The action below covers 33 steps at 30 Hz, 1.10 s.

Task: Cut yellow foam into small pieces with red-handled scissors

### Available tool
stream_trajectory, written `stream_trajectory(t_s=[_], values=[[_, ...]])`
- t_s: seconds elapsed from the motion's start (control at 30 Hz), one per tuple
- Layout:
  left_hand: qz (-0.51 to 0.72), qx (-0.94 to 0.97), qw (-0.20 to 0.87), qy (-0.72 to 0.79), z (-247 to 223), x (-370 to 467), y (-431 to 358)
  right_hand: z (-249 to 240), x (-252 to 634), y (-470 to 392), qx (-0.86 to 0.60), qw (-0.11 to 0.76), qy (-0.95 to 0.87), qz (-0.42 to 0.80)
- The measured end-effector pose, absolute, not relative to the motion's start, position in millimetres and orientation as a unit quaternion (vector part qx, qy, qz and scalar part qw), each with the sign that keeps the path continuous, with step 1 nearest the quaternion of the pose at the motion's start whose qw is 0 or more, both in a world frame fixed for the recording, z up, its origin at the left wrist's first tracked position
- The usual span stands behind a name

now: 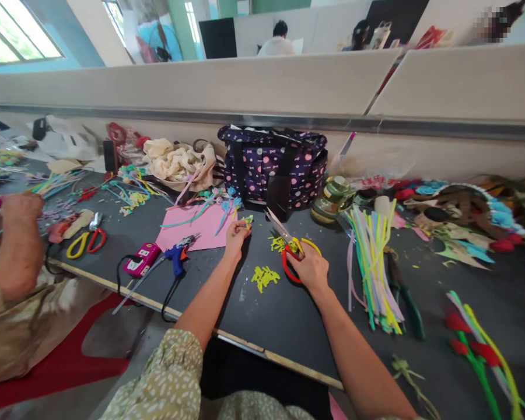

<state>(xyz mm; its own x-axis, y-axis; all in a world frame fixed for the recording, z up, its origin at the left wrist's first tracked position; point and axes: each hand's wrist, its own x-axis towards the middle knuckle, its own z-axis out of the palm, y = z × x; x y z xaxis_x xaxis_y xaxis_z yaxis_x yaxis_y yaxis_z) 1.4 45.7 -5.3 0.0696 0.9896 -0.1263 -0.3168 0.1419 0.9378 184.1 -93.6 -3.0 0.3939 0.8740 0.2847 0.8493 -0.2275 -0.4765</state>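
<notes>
Scissors (pixel 289 245) gripped in the right hand (pixel 311 269), fingers curled through the red and yellow loops, blades parted and angled up-left toward the spotted bag (pixel 273 166); held low over the dark table (pixel 289 315), probably so that offcuts dropped straight onto it. Left hand (pixel 235 234) pinched shut on a small yellow-green snippet (pixel 247 220), thumb and fingertips closed tight, the piece lifted just clear of the surface near the corner of the pink sheet (pixel 203 230); kept a little apart from the blades. Yellow clippings (pixel 265 277) scattered between the two forearms, a second clump (pixel 278 243) lying just beside the blades; likely fallen where cut. Bundle of pastel pipe cleaners (pixel 371 262) laid lengthwise right of the right hand, within easy reach; green-handled pliers (pixel 405 297) alongside. Blue glue gun (pixel 179 254) parked off to the left beside a pink power strip (pixel 142 259), cords trailing over the table edge, away from the cutting. Another pair of scissors (pixel 87 240), yellow and red, lying idle further left, near another person's arm (pixel 15 245) resting at the table's edge. Red-and-green stems (pixel 476 350) set aside at far right.
</notes>
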Motion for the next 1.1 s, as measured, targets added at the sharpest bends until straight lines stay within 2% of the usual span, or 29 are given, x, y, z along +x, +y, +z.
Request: stream_trajectory(t_s=[0.23,0.43,0.53,0.73,0.9,1.0,1.1], values=[[0.468,0.403,0.656,0.434,3,30,48,3,185,-94,-0.783,0.304,-0.540,0.052],[0.502,0.429,0.556,0.505,18,20,57,8,187,-96,-0.782,0.319,-0.532,0.059],[0.498,0.448,0.556,0.493,28,5,48,8,188,-96,-0.784,0.324,-0.526,0.067],[0.371,0.596,0.544,0.460,29,22,19,5,187,-96,-0.779,0.319,-0.535,0.070],[0.312,0.700,0.458,0.450,18,41,11,8,189,-98,-0.774,0.331,-0.537,0.053],[0.294,0.733,0.407,0.458,23,28,14,9,190,-99,-0.776,0.333,-0.532,0.056],[0.242,0.760,0.416,0.436,33,4,17,9,191,-99,-0.782,0.328,-0.527,0.057]])
